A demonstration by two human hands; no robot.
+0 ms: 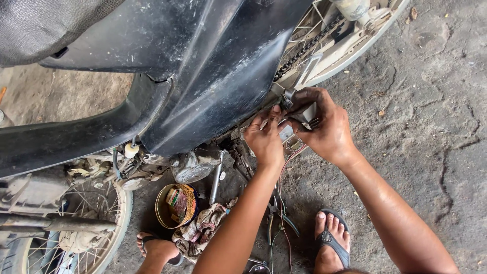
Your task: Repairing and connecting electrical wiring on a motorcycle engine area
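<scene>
Pinching 1 small metal part point(303, 112), both hands point(265, 137) point(324, 124) fit it under the motorbike body point(213, 71); aligning needs steady fingers.

the black body panel point(213, 76) of the motorcycle hides most of the engine beneath it. the small part point(304, 114) under the right hand point(324, 127) is mostly covered by fingers point(309, 96). the rear wheel point(350, 35) is cut off at the upper edge, the spoked wheel point(81, 238) at the lower left. the tin's point(165, 210) contents are too small to tell.
</scene>
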